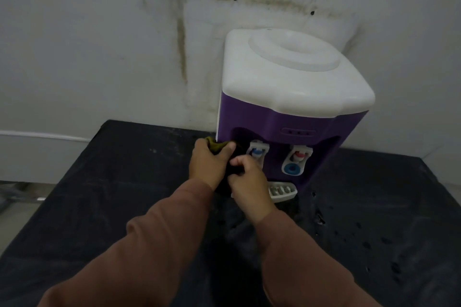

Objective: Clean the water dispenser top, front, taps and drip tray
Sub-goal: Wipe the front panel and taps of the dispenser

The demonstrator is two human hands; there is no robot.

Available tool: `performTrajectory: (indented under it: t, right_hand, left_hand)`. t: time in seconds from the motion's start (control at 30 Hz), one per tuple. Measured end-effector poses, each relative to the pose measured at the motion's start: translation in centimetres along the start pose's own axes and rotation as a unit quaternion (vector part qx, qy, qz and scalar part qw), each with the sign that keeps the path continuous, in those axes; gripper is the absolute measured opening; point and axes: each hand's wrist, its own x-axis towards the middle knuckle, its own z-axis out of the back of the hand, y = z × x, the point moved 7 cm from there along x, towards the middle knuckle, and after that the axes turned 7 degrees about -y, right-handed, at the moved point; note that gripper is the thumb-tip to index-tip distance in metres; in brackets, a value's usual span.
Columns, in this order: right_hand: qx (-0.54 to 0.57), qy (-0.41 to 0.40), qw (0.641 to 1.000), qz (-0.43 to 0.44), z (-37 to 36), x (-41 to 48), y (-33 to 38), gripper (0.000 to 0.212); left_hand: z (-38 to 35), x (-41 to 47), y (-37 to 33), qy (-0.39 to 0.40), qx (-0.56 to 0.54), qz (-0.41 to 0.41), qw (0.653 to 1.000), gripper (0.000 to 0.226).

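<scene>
Table (99,207) carries the dispenser (287,117) against the wall, near the back edge. Left hand (208,164) clutches a cloth (215,146) at its front corner; right hand (247,177) pinches the dark hanging end. Hard rubbing could knock the tap (257,152) or drip tray (283,190) loose.

The water dispenser (287,117) looks made of smooth plastic: a white top (294,75) with a soft, half-matt shine, and a purple body with a similar low gloss. The two taps (279,154) and the drip tray (283,190) are white plastic too (the tray has a slotted grille). The cloth (216,145) is a soft olive textile, crumpled. The table cover (99,182) is dark matt fabric, speckled. The wall (99,32) is matt painted, stained. Both sleeves (159,237) are brown knitted cloth.
</scene>
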Motion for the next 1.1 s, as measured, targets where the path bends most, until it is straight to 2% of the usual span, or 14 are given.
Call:
performTrajectory:
  t: [0.07, 0.17, 0.27, 0.33, 0.47, 0.57, 0.67, 0.73, 0.9, 1.0, 1.1]
  right_hand:
    - [-0.007, -0.033, 0.998, 0.048, 0.0, -0.3, 1.6, 0.033]
    - [0.034, -0.097, 0.992, 0.076, 0.6, -0.4, 3.1, 0.043]
    - [0.101, -0.156, 0.979, 0.087, 1.9, 0.2, 3.5, 0.035]
    - [0.146, -0.192, 0.965, 0.102, 3.0, 0.1, 3.8, 0.036]
    - [0.196, -0.288, 0.922, 0.172, 6.3, -1.1, 5.5, 0.049]
    - [0.097, -0.349, 0.885, 0.293, 7.9, -1.9, 8.3, 0.037]
    - [-0.080, -0.306, 0.882, 0.350, 6.5, -1.0, 10.0, 0.027]
    - [-0.138, -0.287, 0.872, 0.371, 5.9, -0.6, 9.8, 0.025]
    - [-0.013, -0.350, 0.883, 0.312, 9.4, -0.9, 7.4, 0.026]
    - [0.083, -0.407, 0.874, 0.253, 12.4, -0.8, 5.8, 0.029]
    - [0.093, -0.423, 0.871, 0.232, 12.4, -0.7, 5.3, 0.029]
  left_hand:
    - [0.5, -0.5, -1.8, 0.018, -0.022, -0.016, 0.999, 0.026]
    - [0.8, -1.9, -4.1, 0.080, -0.061, -0.055, 0.993, 0.020]
    - [0.8, -2.9, -5.7, 0.142, -0.068, -0.117, 0.981, 0.012]
    - [1.3, -2.8, -6.5, 0.131, -0.050, -0.153, 0.978, 0.016]
    - [2.5, -2.6, -7.6, 0.056, -0.021, -0.197, 0.979, 0.017]
    - [2.9, -2.9, -8.3, 0.015, -0.012, -0.240, 0.971, 0.023]
    - [2.0, -3.5, -8.9, 0.023, 0.015, -0.268, 0.963, 0.029]
    - [1.5, -3.9, -9.0, 0.023, 0.034, -0.265, 0.963, 0.028]
    - [1.3, -4.8, -9.3, 0.019, 0.091, -0.334, 0.938, 0.039]
    - [1.0, -5.5, -9.6, 0.025, 0.132, -0.367, 0.920, 0.047]
    - [0.4, -6.2, -9.9, 0.018, 0.165, -0.405, 0.899, 0.048]
